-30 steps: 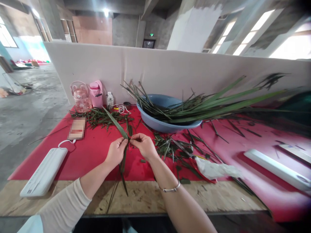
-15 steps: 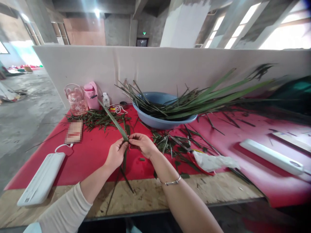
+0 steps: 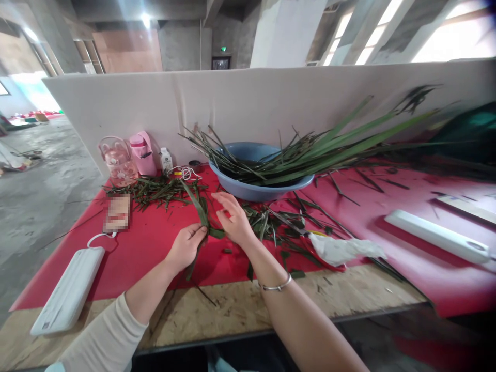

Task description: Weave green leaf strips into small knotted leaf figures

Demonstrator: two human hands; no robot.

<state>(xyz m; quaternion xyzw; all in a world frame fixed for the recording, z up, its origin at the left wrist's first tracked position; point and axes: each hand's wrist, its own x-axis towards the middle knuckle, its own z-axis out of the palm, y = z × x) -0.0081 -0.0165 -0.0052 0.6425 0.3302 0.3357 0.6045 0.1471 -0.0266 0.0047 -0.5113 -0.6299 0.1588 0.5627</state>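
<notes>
The left hand (image 3: 188,244) pinches a folded green leaf (image 3: 201,213) above the red worktop (image 3: 147,243); the right hand (image 3: 232,219) hovers open beside it. The fold, seemingly loose, could spring apart if the pinch slackens.

Matt red cloth (image 3: 147,243), rough chipboard table (image 3: 240,310)

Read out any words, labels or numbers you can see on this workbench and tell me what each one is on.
None can be read.
Small white bottle by the pink flask: label too small to read.
Card on the red cloth: blurred out.
Green sign over the far doorway: too small to read.
White power bank: a small mark, illegible.
</notes>
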